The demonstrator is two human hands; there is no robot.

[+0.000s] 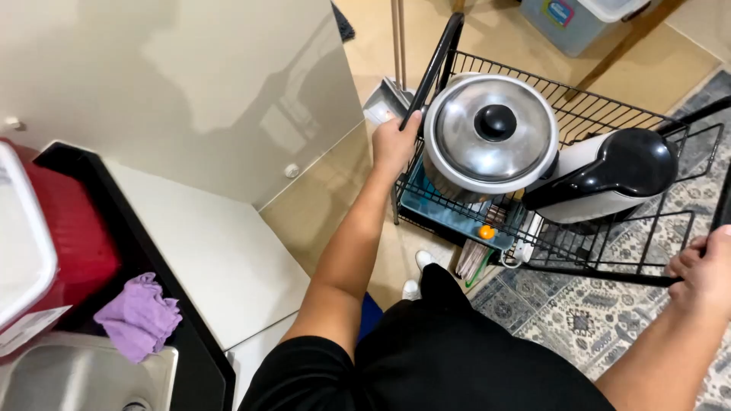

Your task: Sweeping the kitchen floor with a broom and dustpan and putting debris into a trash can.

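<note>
Black wire rack cart [609,228] held at both sides, left hand [394,143] wrapped shut on its far-left upright bar, right hand [704,270] curled shut on its near-right rail, cart lying between them over the rug [594,320], carrying a lidded pot [489,137] and a black-and-white appliance [609,175].

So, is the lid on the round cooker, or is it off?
On. The metal lid with its black knob sits flat over the white cooker, covering its whole top, inside the black wire cart.
</note>
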